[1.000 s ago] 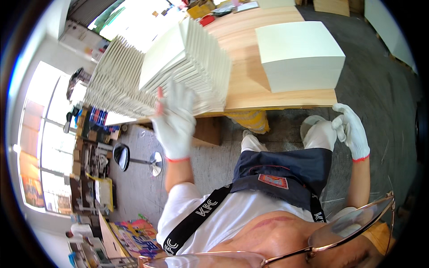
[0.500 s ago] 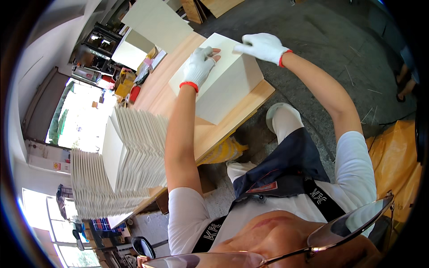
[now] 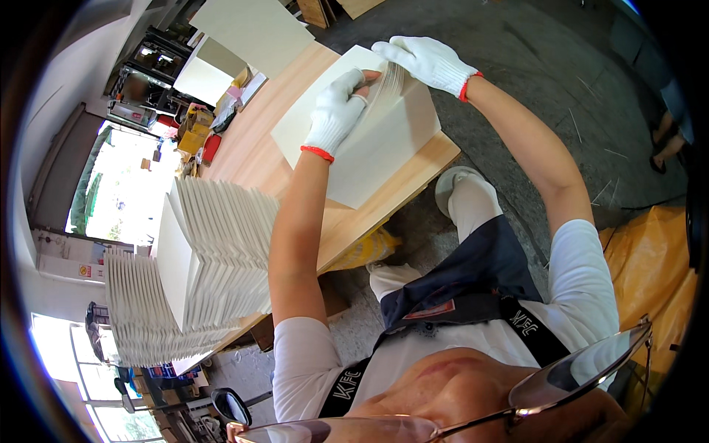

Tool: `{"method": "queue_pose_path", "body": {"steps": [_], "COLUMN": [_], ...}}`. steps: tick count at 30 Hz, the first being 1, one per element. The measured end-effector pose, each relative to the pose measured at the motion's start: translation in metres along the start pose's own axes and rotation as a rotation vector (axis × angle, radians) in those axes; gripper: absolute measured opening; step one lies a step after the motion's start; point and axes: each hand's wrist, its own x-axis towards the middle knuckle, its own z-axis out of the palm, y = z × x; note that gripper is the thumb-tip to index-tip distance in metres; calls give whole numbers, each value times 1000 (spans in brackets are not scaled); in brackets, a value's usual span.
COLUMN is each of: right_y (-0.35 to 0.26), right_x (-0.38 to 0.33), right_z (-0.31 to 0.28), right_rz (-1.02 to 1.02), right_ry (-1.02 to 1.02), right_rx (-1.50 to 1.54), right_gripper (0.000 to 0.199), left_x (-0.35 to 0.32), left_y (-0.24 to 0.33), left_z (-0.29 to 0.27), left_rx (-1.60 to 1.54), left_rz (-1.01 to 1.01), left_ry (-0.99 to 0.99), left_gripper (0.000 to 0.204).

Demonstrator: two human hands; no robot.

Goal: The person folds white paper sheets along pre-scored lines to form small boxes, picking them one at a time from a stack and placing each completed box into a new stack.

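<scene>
A thick block of white paper sheets (image 3: pixel 388 148) lies on the pale wooden table (image 3: pixel 247 144). My left hand (image 3: pixel 336 111), in a white knit glove with bare fingertips showing, rests on the top sheet with its thumb and finger apart. At the block's right corner, my right hand (image 3: pixel 430 63), also gloved in white with a red cuff, closes on the upper sheets. Between both hands the sheet edges (image 3: pixel 388 85) are fanned into fine lines. The right fingertips are partly hidden behind the glove and paper.
Tall piles of folded white sheets (image 3: pixel 225 251) stand left of my left forearm. A large pale board (image 3: pixel 255 33) is at the table's far end, near small packets (image 3: pixel 196 129). Yellow sheeting (image 3: pixel 650 273) hangs at right; a person's feet (image 3: pixel 665 148) show beyond.
My right hand has come in to the block's corner and closed on the sheets there. The upper edges now bend and fan. My left hand stays on top, shifted slightly.
</scene>
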Motion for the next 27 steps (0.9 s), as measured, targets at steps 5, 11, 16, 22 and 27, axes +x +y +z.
{"method": "queue_pose_path", "body": {"steps": [5, 11, 16, 22, 27], "right_y": [1, 5, 4, -3, 6], "right_x": [-7, -8, -9, -10, -8], "right_z": [6, 7, 8, 8, 18], "right_rz": [23, 28, 17, 71, 16], "right_ry": [69, 72, 92, 96, 182], "right_rx": [40, -18, -10, -1, 28], "right_gripper": [54, 50, 49, 50, 52], "left_x": [-1, 3, -2, -2, -5], "left_y": [4, -7, 2, -2, 11], "left_z": [2, 4, 0, 1, 2], "left_rx": [-174, -206, -236, 11, -23], "left_rz": [-61, -22, 15, 77, -86], "left_ry": [-38, -28, 14, 59, -6], "left_gripper": [39, 47, 44, 36, 35]}}
